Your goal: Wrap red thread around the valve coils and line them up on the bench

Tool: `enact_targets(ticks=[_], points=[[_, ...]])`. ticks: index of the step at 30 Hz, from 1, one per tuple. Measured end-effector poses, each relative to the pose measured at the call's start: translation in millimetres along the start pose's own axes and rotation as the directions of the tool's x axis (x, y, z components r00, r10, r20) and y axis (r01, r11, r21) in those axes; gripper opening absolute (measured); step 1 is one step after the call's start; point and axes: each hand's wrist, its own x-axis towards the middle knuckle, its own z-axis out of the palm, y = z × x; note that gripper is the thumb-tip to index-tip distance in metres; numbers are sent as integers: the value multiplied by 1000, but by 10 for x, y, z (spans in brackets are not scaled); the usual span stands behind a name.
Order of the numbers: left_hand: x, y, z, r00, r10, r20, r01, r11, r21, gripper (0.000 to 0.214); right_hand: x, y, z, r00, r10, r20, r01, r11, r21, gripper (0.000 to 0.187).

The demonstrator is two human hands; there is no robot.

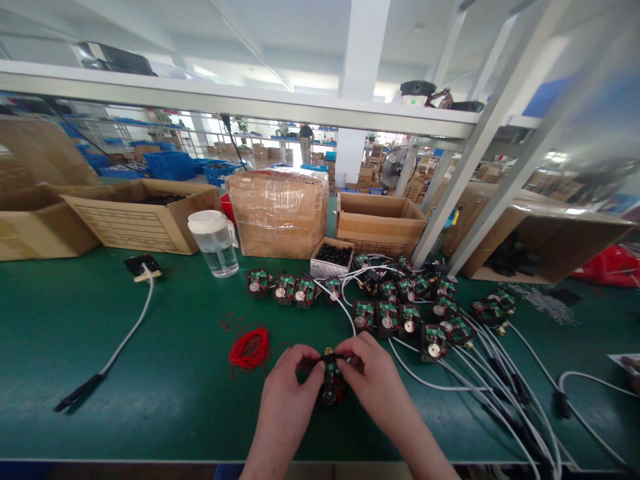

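Observation:
In front of me on the green bench lies a small assembly [330, 390] with a green circuit board, a round metal part and red wires. My left hand [293, 383] is closed in a pinch at its far left side. From the right, my right hand [373, 373] pinches at the same spot. A thin black piece [330, 358] runs between the fingertips of both hands, beside a brass-coloured fitting [329, 351]. Fingers hide part of the assembly. A loose bundle of red wire [249, 349] lies left of my hands.
Several similar circuit-board units [387, 317] stand right of centre, many with white cables [480, 387]. One cabled unit [143, 265] lies far left. Behind are a lidded water jug [214, 243], a small box of black parts [333, 257] and cardboard boxes [280, 213]. Metal posts [450, 193] rise at right.

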Motion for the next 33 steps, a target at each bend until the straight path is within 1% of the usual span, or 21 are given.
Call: enact_targets(ticks=[6, 10, 15, 19, 23, 26, 30, 33], points=[[-12, -16, 16, 1000, -7, 12, 8, 999, -45, 14, -18, 12, 6, 999, 32, -12, -31, 997, 76, 20], [-11, 0, 14, 1000, -6, 15, 6, 1000, -30, 14, -31, 18, 53, 999, 41, -23, -39, 996, 84, 18], [-3, -2, 15, 1000, -10, 19, 10, 1000, -18, 15, -21, 30, 105, 998, 36, -49, -31, 995, 92, 20], [-2, -6, -1, 1000, -16, 26, 18, 999, -45, 16, -21, 69, 69, 999, 31, -24, -27, 989, 144, 18], [-8, -19, -34, 998, -19, 66, 26, 993, -117, 20, -24, 121, 41, 999, 52, -1, -50, 974, 219, 21], [-15, -35, -41, 997, -13, 81, 25, 988, -155, 21, -20, 133, 68, 999, 52, -4, -50, 975, 214, 18], [-18, -42, -36, 998, -23, 50, 30, 988, -151, 18, -14, 115, 97, 999, 27, -45, -20, 987, 157, 13], [-15, -47, -58, 999, -12, 51, 20, 986, -166, 20, -13, 118, 73, 999, 24, -28, -19, 986, 164, 15]])
